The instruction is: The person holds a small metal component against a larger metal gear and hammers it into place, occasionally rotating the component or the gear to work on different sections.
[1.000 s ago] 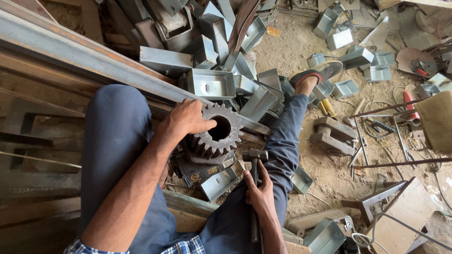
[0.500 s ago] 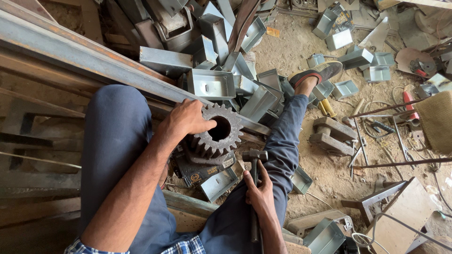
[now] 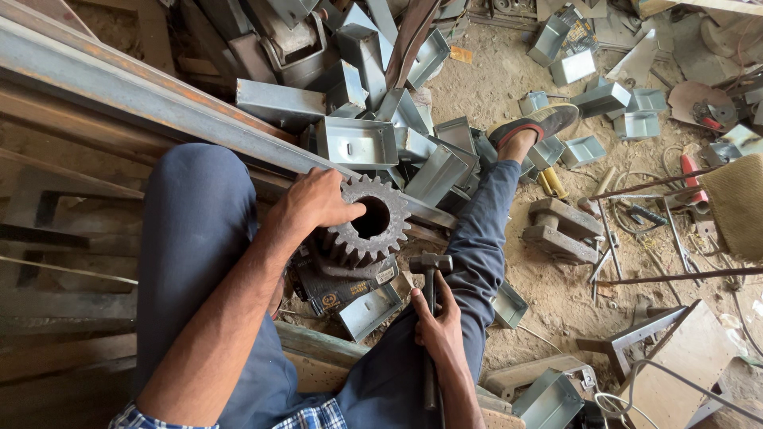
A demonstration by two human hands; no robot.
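My left hand (image 3: 316, 204) rests on the left side of a large dark steel gear (image 3: 367, 225) with a round hole through its middle. The thumb reaches toward that hole. The gear stands on a dark block (image 3: 338, 287) between my legs. My right hand (image 3: 435, 324) grips the handle of a hammer (image 3: 430, 268), whose head lies just below and to the right of the gear. A small folded metal bracket (image 3: 370, 310) lies beside the block, left of the hammer.
A long rusty steel beam (image 3: 151, 99) runs diagonally behind the gear. A heap of folded grey metal brackets (image 3: 358, 141) lies past it. My foot in a sandal (image 3: 534, 123) stretches out right. Rods, cables and scrap (image 3: 636, 214) cover the sandy floor.
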